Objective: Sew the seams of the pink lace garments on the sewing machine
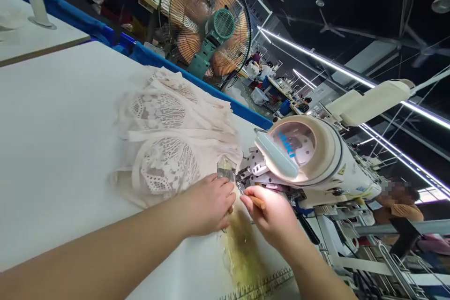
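Fabric (165, 150) lies under left hand (210, 204); right hand (272, 215) pinches tool (259, 202).

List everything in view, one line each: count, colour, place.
table: one, white, under everything
lace fabric: one pile, cream, left of machine
sheer fabric: one, yellow-green, under both hands
sewing machine: one, cream, right of lace
fan: one, green, orange blades, behind table
co-worker: one, orange top, far right
thin tool: one, brown, in right hand
left hand: one, on fabric beside machine
right hand: one, pinching tool beside machine
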`<action>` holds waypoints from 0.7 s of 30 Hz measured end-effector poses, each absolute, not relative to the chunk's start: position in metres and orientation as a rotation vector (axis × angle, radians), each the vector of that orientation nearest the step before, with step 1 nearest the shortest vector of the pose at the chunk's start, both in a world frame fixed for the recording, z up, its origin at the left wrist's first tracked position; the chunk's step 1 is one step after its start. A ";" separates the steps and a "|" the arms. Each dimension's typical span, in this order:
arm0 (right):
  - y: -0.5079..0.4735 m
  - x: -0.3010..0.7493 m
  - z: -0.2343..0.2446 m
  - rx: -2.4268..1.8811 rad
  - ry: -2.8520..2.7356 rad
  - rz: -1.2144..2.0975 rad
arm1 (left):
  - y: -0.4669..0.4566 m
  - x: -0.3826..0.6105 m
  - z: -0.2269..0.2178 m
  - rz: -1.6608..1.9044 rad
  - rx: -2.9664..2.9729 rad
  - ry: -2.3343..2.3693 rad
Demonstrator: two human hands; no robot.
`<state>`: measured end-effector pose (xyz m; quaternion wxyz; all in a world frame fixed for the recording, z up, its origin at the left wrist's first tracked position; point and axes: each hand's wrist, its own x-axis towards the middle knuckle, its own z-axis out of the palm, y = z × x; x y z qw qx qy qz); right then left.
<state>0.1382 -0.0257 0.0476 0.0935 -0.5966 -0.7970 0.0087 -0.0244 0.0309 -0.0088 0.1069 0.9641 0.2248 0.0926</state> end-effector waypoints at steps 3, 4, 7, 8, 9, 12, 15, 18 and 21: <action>-0.019 0.121 0.057 -2.073 -2.367 -0.054 | 0.032 -0.024 -0.005 0.203 2.824 0.665; -0.017 0.116 0.060 -2.181 -2.363 -0.077 | 0.032 -0.024 -0.003 0.166 2.817 0.662; -0.014 0.100 0.069 -2.372 -2.392 -0.097 | 0.032 -0.024 0.002 0.088 2.802 0.653; -0.013 0.096 0.071 -2.399 -2.410 -0.088 | 0.031 -0.024 0.003 0.080 2.801 0.649; -0.012 0.093 0.073 -2.420 -2.426 -0.080 | 0.031 -0.024 0.003 0.072 2.802 0.646; -0.009 0.087 0.075 -2.484 -2.451 -0.094 | 0.030 -0.023 0.001 0.057 2.807 0.642; -0.006 0.085 0.072 -2.516 -2.477 -0.138 | 0.030 -0.021 -0.001 0.057 2.806 0.643; -0.005 0.085 0.070 -2.545 -2.472 -0.159 | 0.029 -0.019 -0.001 0.042 2.787 0.644; -0.005 0.084 0.069 -2.582 -2.446 -0.162 | 0.028 -0.019 0.002 0.012 2.765 0.651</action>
